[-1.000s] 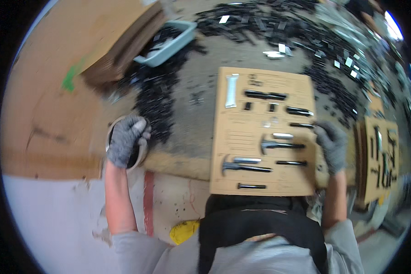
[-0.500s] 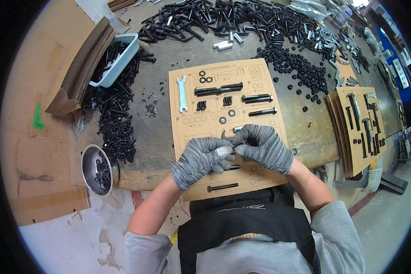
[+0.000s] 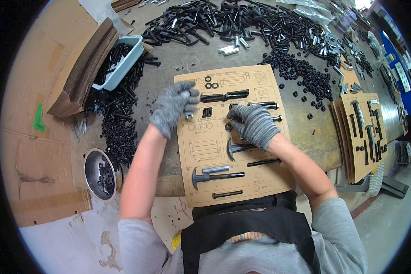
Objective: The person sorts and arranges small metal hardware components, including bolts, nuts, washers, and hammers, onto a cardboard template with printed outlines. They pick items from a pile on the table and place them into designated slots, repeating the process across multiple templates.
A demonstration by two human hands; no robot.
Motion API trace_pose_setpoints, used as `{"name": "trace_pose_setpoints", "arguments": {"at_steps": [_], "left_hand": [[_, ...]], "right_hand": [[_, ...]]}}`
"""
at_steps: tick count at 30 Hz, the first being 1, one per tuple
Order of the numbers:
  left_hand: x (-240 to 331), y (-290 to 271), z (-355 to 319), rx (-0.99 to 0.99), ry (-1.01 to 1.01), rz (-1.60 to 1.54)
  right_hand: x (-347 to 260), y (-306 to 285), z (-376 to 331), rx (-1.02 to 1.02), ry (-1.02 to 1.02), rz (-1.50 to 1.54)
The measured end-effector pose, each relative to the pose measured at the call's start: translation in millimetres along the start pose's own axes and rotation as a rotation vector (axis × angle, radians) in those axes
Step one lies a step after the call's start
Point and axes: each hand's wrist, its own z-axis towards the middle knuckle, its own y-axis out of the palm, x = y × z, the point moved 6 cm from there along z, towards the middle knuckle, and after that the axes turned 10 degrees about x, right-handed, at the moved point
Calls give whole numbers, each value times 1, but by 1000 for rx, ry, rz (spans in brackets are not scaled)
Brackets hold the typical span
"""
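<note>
A cardboard template board (image 3: 242, 176) lies on the bench in front of me, with black bolts (image 3: 224, 96), two hammer-shaped pieces (image 3: 214, 176) and a few washers (image 3: 210, 85) set on its outlines. My left hand (image 3: 173, 107), in a grey glove, rests fingers apart on the board's upper left corner. It covers a silver wrench whose lower end (image 3: 188, 115) peeks out. My right hand (image 3: 255, 125), also gloved, is curled at the board's middle. Its fingertips pinch a small black ring (image 3: 228, 127) against the board.
A pale blue bin (image 3: 118, 64) of black screws leans on a stack of cardboard sheets (image 3: 82, 77) at the left. A metal bowl (image 3: 100, 173) sits by the bench edge. Black nuts (image 3: 301, 73) and bolts (image 3: 242, 23) are heaped behind. Filled boards (image 3: 360, 132) are stacked at the right.
Half a second ago both hands met over the board's lower middle. Now the left hand has gone up to the wrench corner and the right hand has moved slightly up.
</note>
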Motion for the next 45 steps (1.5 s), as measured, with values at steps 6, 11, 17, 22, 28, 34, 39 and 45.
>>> {"name": "trace_pose_setpoints", "arguments": {"at_steps": [6,11,17,22,28,34,39,45], "left_hand": [[22,19,48,37,131,635],[30,33,70,9,446,1202],[25,28,85,-14,326,1189],[24,30,75,-46,390,1219],[35,25,54,225,739,1314],[18,33,48,173,712,1484],[12,35,50,163,734,1526],[19,41,56,180,603,1442]], "right_hand": [[5,-12,-7,-82,30,-126],[1,-25,13,35,-21,-159],[8,-13,74,125,-175,-188],[12,14,114,2,-283,-270],[12,29,131,-102,-311,-216],[15,28,129,-140,-192,-246],[23,29,125,-134,-56,-228],[25,31,126,-100,-4,-159]]}}
